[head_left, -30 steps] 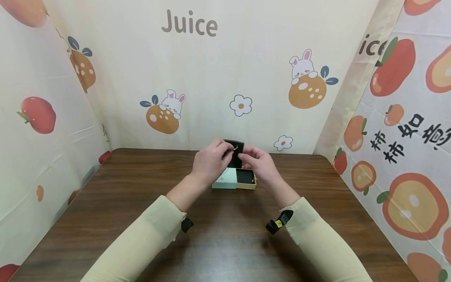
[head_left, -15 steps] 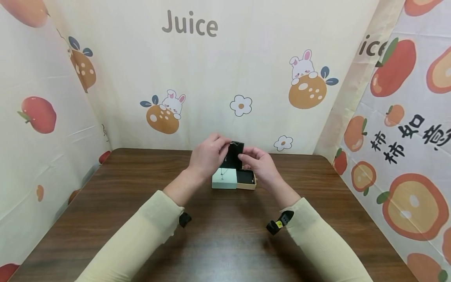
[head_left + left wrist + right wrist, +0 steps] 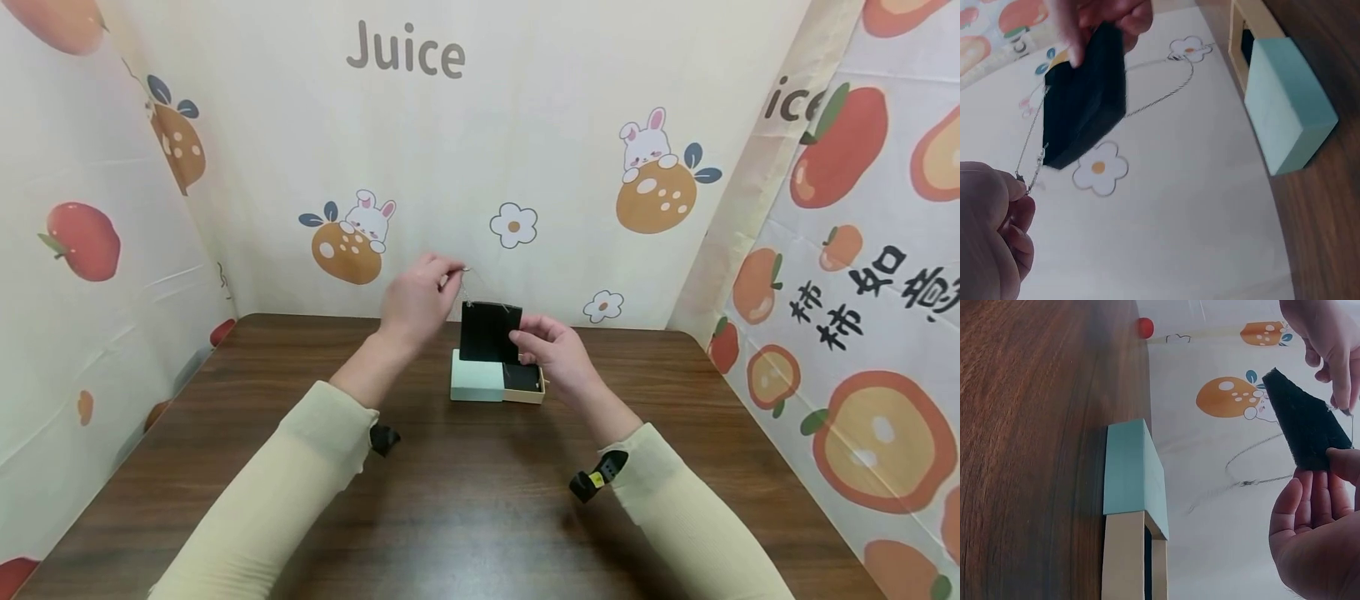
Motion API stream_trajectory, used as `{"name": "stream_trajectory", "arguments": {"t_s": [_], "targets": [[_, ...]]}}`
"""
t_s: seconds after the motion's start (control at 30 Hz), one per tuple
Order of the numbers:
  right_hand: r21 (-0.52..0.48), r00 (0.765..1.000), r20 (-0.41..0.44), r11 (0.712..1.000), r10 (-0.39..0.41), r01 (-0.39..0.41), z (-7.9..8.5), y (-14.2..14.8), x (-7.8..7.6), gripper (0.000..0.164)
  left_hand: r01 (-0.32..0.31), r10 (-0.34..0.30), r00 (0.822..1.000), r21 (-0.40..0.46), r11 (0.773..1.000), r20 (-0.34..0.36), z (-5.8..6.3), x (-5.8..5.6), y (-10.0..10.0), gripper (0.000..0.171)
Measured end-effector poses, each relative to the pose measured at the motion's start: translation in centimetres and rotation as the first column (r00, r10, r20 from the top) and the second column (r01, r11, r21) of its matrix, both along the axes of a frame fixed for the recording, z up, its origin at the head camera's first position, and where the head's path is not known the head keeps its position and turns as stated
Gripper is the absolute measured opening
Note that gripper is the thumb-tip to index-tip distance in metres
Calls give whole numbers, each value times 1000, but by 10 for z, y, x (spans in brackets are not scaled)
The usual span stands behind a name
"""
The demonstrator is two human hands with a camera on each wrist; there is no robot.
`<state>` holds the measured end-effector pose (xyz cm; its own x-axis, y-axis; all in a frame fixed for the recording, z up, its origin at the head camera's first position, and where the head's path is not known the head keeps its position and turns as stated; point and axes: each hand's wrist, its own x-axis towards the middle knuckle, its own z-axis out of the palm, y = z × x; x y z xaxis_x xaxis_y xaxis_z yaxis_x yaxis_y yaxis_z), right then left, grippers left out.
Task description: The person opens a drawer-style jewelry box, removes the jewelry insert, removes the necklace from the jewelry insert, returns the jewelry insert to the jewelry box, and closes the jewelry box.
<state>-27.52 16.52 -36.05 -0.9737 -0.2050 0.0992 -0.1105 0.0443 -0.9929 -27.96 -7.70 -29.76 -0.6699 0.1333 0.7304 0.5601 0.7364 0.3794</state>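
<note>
In the head view my left hand (image 3: 422,302) is raised at the upper left of a thin black pad (image 3: 489,333). Its thumb and forefinger pinch the end of a fine silver necklace (image 3: 1175,91), near a small clasp (image 3: 1020,179) in the left wrist view. From there the chain runs to the pad's edge, and a loop hangs loose below the pad. My right hand (image 3: 557,352) grips the pad's right side between thumb and fingers, holding it upright above a mint-green box sleeve (image 3: 477,383).
A beige inner tray (image 3: 523,398) with a black lining slides partly out of the sleeve's right side. Both rest on the dark wooden table (image 3: 480,492). Printed curtains (image 3: 450,150) stand behind the table and along its sides.
My left hand has moved up and left, drawing the necklace's end above the pad's top edge. More of the pad's face shows now. My right hand stays nearly in place.
</note>
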Motion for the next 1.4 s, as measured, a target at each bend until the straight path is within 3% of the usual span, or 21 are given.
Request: {"name": "stream_trajectory", "arguments": {"t_s": [0.4, 0.8, 1.4], "targets": [[0, 1000, 0, 1000, 7, -7, -2, 1, 0, 10, -46, 48, 999, 106, 993, -16, 25, -2, -19, 22], [6, 1000, -1, 1000, 13, -13, -4, 4, 1, 9, -46, 68, 993, 209, 977, -97, 49, -1, -33, 23], [33, 1000, 0, 999, 7, -7, -7, 8, 2, 12, -29, 69, 988, 273, 962, -135, 58, 4, -34, 23]]}}
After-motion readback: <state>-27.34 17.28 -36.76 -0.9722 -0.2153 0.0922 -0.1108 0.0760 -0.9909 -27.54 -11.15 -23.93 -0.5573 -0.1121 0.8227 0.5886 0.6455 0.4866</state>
